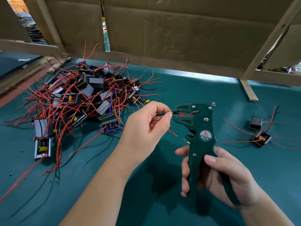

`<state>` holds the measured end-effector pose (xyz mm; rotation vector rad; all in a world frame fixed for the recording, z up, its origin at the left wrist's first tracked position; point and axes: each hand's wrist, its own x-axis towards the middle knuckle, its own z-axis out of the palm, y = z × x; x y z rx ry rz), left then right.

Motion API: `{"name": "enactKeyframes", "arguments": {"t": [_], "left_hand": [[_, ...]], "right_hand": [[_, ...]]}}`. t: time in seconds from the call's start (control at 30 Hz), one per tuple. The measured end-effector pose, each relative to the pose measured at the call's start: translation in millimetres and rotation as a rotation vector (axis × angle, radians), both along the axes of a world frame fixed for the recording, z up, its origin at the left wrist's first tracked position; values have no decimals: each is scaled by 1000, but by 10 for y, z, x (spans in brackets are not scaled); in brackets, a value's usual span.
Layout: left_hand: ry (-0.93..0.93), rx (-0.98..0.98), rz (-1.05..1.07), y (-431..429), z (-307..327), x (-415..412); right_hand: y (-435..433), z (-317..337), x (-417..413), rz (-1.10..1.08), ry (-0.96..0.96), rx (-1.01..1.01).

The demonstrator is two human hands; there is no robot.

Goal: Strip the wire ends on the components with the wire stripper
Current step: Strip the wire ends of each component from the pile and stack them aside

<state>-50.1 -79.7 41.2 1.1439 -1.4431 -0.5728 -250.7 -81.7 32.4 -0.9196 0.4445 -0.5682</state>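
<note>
Head view: the right hand (216,175) wraps its fingers shut around the handles of the dark green metal wire stripper (199,137), holding it upright above the near edge of the teal desk (187,88). The left hand (146,128) pinches a thin black wire (160,114) between thumb and forefinger, feeding its end into the head, probably to strip it. A heap of grey boxy components with red leads (78,98) lies toward the far left corner; two more components (258,129) rest by the right edge. No containers show.

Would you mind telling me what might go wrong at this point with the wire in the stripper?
1. The left hand pinches the black wire right at the wire stripper mouth, so its fingertips could get nipped.
2. A loose red wire hangs near the lower notch and may snag when the right hand squeezes.
</note>
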Motion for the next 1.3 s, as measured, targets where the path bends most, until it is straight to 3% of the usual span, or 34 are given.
{"name": "enactKeyframes", "arguments": {"t": [0.5, 1.3], "left_hand": [[22, -5, 1, -9, -3, 15], [-123, -32, -2, -4, 20, 39]], "right_hand": [[-15, -9, -17, 15, 7, 25], [-20, 5, -44, 23, 37, 31]]}}
